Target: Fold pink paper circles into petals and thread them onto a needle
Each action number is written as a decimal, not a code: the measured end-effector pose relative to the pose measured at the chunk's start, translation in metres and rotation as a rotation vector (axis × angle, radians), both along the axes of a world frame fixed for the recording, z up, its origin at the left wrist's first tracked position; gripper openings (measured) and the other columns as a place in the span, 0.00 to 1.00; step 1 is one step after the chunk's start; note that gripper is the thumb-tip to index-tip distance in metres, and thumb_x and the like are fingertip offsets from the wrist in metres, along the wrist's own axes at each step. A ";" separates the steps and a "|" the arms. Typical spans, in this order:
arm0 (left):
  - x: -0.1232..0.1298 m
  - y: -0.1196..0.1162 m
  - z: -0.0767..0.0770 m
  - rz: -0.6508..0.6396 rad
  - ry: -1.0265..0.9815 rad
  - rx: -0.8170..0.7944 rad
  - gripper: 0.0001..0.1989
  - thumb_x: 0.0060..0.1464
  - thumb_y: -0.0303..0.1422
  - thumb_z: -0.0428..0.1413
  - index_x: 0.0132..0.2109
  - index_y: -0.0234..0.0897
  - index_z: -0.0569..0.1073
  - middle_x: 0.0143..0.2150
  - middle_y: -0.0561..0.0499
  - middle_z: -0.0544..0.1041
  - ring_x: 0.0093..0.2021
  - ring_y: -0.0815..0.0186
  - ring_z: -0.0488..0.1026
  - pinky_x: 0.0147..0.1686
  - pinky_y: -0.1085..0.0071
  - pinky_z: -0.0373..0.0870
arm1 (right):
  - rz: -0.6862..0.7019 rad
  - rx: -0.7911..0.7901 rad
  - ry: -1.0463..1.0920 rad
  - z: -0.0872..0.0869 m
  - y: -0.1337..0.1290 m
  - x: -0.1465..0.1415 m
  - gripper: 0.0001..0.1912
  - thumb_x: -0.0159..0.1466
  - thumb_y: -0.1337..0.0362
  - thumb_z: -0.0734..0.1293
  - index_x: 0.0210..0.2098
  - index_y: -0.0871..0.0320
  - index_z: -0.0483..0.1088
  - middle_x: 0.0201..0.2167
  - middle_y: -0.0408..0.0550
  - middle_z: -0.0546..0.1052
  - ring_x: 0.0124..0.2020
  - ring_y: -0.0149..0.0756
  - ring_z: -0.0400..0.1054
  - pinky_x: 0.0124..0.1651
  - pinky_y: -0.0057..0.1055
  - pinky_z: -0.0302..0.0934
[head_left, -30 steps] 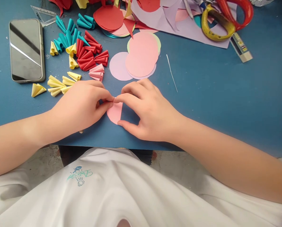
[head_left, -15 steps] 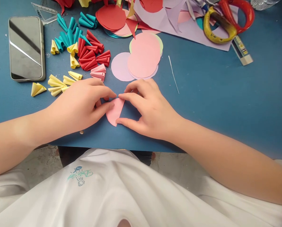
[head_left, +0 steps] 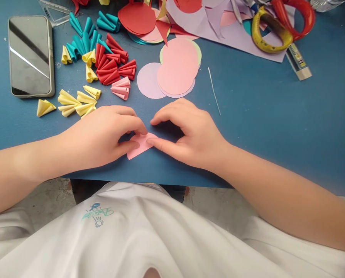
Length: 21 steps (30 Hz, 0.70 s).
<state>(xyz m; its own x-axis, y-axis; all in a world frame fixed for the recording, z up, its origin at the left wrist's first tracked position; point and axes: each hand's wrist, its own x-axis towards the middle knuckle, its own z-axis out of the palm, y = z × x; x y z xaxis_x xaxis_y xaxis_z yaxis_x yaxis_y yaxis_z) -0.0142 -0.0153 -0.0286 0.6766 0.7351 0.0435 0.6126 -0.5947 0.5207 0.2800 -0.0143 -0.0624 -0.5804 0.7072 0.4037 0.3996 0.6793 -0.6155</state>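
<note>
A folded half-circle of pink paper (head_left: 140, 150) lies on the blue table near its front edge, its straight side turned toward me. My left hand (head_left: 109, 133) is closed on its left part, thumb on top and index finger at the upper edge. From the right, the thumb of my right hand (head_left: 192, 135) touches the paper's right end. That hand's other fingers are curved and stand apart from the paper. Just beyond are flat paper circles (head_left: 176, 69) in pink, lilac and pale green, partly overlapping.
Rolled paper cones in teal (head_left: 87, 40), red (head_left: 107, 71), yellow (head_left: 68, 100) and pink (head_left: 121, 88) lie at left beside a phone (head_left: 30, 56). Behind are red circles (head_left: 137, 17), lilac scraps (head_left: 247, 44) and scissors (head_left: 271, 33). A thin white stick (head_left: 214, 90) lies right of the circles.
The pink paper has turned so its straight edge faces me, and it sits slightly nearer. My right index finger has come away from it, while the thumb has moved up along it.
</note>
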 end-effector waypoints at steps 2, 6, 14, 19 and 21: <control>0.001 0.000 0.007 -0.008 -0.022 -0.036 0.11 0.79 0.32 0.61 0.54 0.49 0.90 0.51 0.54 0.92 0.48 0.58 0.90 0.47 0.63 0.82 | 0.046 0.041 -0.027 -0.002 -0.001 0.000 0.06 0.83 0.59 0.79 0.57 0.50 0.82 0.51 0.50 0.92 0.51 0.53 0.85 0.60 0.56 0.84; 0.004 0.002 0.019 -0.074 -0.089 -0.079 0.10 0.80 0.29 0.60 0.49 0.48 0.85 0.44 0.57 0.91 0.41 0.63 0.88 0.48 0.64 0.84 | 0.087 0.075 -0.094 -0.005 -0.003 0.001 0.13 0.85 0.55 0.79 0.63 0.54 0.83 0.57 0.56 0.92 0.56 0.57 0.83 0.62 0.60 0.84; 0.001 0.004 0.018 -0.018 -0.010 0.030 0.12 0.83 0.44 0.63 0.57 0.45 0.88 0.51 0.49 0.88 0.51 0.54 0.88 0.48 0.60 0.82 | 0.060 0.136 -0.187 -0.004 -0.010 -0.002 0.15 0.82 0.55 0.81 0.61 0.56 0.86 0.58 0.59 0.88 0.56 0.58 0.81 0.57 0.59 0.83; -0.002 0.006 0.017 -0.053 0.064 -0.006 0.23 0.84 0.56 0.58 0.53 0.46 0.89 0.52 0.48 0.88 0.50 0.53 0.88 0.46 0.60 0.82 | 0.056 0.091 -0.143 -0.005 -0.009 -0.001 0.03 0.83 0.61 0.79 0.52 0.53 0.83 0.55 0.54 0.88 0.54 0.53 0.81 0.56 0.54 0.81; -0.002 0.005 0.017 -0.079 0.059 -0.027 0.18 0.84 0.51 0.58 0.54 0.48 0.88 0.52 0.49 0.89 0.49 0.54 0.88 0.47 0.60 0.82 | 0.059 0.040 -0.090 -0.005 -0.007 0.000 0.04 0.84 0.64 0.76 0.49 0.51 0.81 0.50 0.50 0.89 0.50 0.49 0.81 0.55 0.51 0.81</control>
<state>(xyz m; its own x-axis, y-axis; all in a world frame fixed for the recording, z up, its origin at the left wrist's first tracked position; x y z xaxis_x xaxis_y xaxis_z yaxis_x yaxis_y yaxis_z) -0.0164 -0.0104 -0.0111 0.7331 0.6799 -0.0172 0.5947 -0.6286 0.5011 0.2801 -0.0214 -0.0671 -0.6559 0.6550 0.3752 0.4102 0.7265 -0.5513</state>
